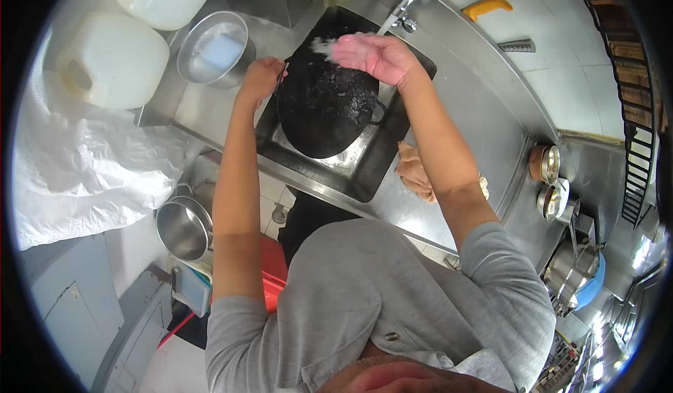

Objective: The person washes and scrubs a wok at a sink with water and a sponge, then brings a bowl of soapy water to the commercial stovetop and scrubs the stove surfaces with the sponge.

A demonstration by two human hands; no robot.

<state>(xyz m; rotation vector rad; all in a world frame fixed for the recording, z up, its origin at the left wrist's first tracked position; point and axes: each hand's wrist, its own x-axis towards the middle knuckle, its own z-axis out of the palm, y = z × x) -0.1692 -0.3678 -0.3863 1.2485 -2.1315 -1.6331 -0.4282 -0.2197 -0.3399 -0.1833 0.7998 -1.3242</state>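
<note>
A black wok (326, 105) with small loop handles rests tilted in the metal sink (364, 183), its surface wet. At its left rim, my left hand (263, 79) is closed around one handle. My right hand (375, 58) is over the upper part of the wok, fingers stretched out. Water from the faucet (405, 9) runs onto this hand and splashes off past the fingertips. The second loop handle shows at the wok's lower right edge.
Left of the sink stands a metal pot (212, 49) with a light blue sponge (223, 51) in suds. White plastic jugs (116, 60) are farther left. A brown cloth (415, 172) lies on the right counter. A steel pot (184, 228) sits low at left.
</note>
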